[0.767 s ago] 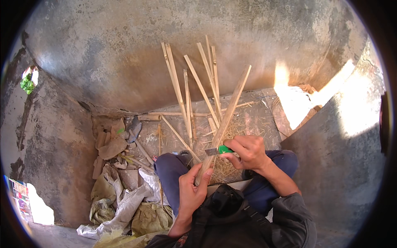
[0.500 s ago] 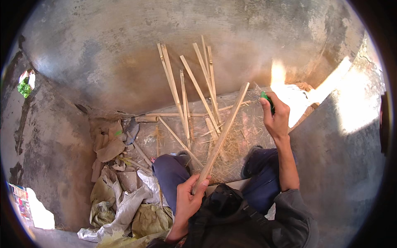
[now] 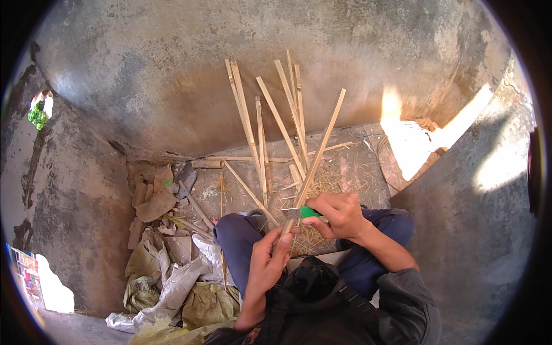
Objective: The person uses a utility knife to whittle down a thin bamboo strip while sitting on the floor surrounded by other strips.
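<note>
My left hand (image 3: 269, 261) is closed round the near end of a long bamboo strip (image 3: 323, 146), which slants up and away to the right, its far end near the back wall. My right hand (image 3: 339, 215) grips the green handle of a knife (image 3: 311, 212). Its thin blade points left and lies across the strip, just beyond my left fingers; whether it cuts into the bamboo I cannot tell. Beyond my hands, several other bamboo strips (image 3: 278, 121) lean on the back wall.
Shavings (image 3: 313, 236) litter the floor between my knees. Left of me lie crumpled sacks (image 3: 210, 305), cardboard scraps (image 3: 155, 207) and sticks. A short bamboo piece (image 3: 207, 164) rests by the back wall (image 3: 172, 86). Concrete walls stand close on both sides.
My right hand has brought the knife down and left from the far right onto the strip near my left hand. The strip has shifted slightly away from me, and my left hand slightly too.
</note>
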`<state>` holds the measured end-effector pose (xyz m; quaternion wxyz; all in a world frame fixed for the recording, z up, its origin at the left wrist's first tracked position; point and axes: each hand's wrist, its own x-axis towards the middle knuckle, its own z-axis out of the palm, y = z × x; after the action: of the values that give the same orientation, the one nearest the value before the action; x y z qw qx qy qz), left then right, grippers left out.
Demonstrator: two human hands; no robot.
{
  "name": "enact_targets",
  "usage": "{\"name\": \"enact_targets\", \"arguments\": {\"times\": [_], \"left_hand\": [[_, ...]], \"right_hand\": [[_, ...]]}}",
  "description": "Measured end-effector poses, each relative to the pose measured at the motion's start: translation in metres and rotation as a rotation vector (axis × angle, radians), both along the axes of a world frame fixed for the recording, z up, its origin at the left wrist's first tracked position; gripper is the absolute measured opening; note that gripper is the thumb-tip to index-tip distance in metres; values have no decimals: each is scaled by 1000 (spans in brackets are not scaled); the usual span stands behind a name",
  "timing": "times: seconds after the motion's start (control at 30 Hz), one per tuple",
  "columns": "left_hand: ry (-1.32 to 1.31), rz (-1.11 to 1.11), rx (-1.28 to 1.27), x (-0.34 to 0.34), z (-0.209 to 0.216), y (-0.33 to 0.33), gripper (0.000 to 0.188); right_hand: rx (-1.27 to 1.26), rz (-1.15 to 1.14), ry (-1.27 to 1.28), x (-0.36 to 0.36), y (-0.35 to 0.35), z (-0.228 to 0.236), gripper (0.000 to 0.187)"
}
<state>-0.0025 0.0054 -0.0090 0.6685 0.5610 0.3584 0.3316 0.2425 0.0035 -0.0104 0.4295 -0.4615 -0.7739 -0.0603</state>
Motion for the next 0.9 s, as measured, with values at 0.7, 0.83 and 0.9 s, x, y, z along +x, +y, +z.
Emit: {"name": "enact_targets", "arguments": {"times": [0.7, 0.83, 0.9], "left_hand": [[-105, -69, -155, -4, 1, -3, 33], [-101, -68, -147, -6, 3, -4, 38], [-84, -67, -139, -6, 5, -4, 45]], "right_hand": [[124, -123, -121, 2, 0, 9, 32], [130, -133, -142, 2, 0, 13, 33], [134, -147, -147, 4, 1, 13, 33]]}}
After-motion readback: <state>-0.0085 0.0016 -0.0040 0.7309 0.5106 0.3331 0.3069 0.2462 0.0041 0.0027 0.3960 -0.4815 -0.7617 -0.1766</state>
